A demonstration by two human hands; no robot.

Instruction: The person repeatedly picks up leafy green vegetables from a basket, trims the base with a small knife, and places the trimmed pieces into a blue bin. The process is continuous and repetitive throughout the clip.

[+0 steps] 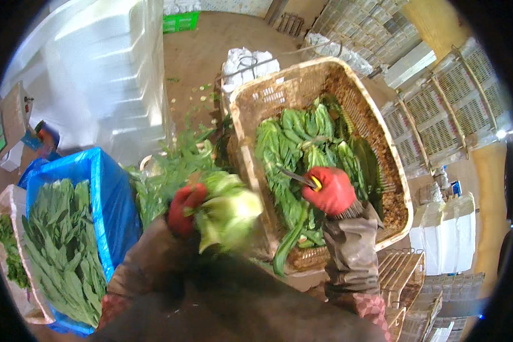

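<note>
My left hand (187, 209), in a red glove, grips a head of leafy lettuce (228, 209), pale green and slightly blurred. In my right hand (331, 191), also red-gloved, is a knife (296, 175) with a yellow-and-black handle, its blade pointing left. That hand is above a large, dirty plastic crate (389, 160) of perforated sides. Several green lettuce heads (312, 124) lie inside the crate. One long leaf (288, 248) hangs over the crate's near left rim.
A blue plastic-lined box (115, 209) of long green leaves (66, 239) stands at left. Loose trimmed leaves (166, 184) are heaped between it and the crate. Stacked white foam boxes (102, 77) rise behind. More crates (440, 107) stand at right.
</note>
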